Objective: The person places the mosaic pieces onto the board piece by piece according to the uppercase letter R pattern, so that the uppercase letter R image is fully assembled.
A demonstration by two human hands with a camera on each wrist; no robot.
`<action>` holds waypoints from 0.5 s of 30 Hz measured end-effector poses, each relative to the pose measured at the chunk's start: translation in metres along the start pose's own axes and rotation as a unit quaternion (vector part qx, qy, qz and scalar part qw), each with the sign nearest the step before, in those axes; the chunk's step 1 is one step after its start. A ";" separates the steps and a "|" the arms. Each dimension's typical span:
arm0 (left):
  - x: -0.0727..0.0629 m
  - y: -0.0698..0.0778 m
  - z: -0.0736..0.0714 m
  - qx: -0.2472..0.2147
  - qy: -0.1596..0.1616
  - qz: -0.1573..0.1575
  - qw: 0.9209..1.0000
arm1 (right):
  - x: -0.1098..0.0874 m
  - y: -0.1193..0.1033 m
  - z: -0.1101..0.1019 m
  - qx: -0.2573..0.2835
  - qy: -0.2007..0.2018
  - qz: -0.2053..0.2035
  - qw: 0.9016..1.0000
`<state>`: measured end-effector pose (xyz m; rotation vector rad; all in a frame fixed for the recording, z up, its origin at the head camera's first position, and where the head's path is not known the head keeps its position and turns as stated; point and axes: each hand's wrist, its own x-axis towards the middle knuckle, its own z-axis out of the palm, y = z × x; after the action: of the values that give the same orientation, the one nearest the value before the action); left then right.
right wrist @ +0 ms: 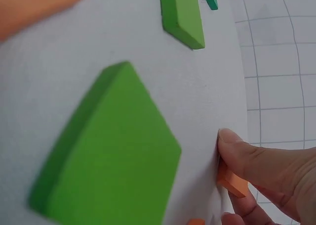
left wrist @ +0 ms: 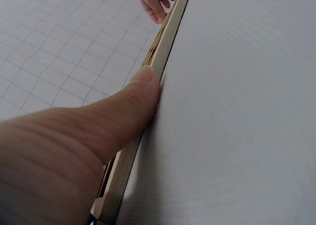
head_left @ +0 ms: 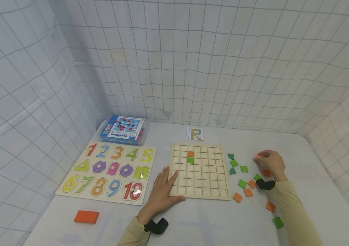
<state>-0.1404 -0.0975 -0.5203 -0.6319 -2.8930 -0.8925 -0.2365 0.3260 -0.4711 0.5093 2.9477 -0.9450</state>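
Observation:
A wooden grid board (head_left: 206, 189) lies on the table, with an orange square tile (head_left: 190, 154) directly above a green square tile (head_left: 190, 160) in its cells. My left hand (head_left: 161, 193) rests at its lower left corner, fingers spread over the left edge. In the left wrist view the thumb (left wrist: 133, 99) presses against the board's side edge (left wrist: 169, 39). Right of the board, my right hand (head_left: 274, 164) pinches an orange square tile (right wrist: 232, 182) between thumb and fingers, near the tabletop. Loose green tiles (head_left: 242, 183) and orange tiles (head_left: 237, 197) lie between that hand and the board.
Left of the board lies a number and shape puzzle (head_left: 120, 165), with a blue box (head_left: 123, 130) behind it. An orange block (head_left: 86, 217) sits near the front left. A small pattern card (head_left: 195, 133) lies beyond the board. Gridded white cloth walls (head_left: 177, 68) enclose the table.

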 end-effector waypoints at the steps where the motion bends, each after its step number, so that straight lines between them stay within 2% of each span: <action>1: 0.000 0.000 0.000 0.000 0.000 0.000 1.000 | 0.000 0.001 0.000 -0.001 0.003 -0.003 1.000; 9: 0.001 0.000 0.001 0.004 0.000 0.000 1.000 | -0.002 -0.005 0.002 0.001 0.023 -0.030 0.999; 15: 0.001 -0.001 0.002 0.011 -0.001 0.000 1.000 | -0.012 -0.032 0.014 0.027 0.044 -0.091 0.995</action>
<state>-0.1411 -0.0969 -0.5219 -0.6316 -2.8997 -0.8603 -0.2362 0.2899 -0.4628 0.2942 3.0987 -1.0463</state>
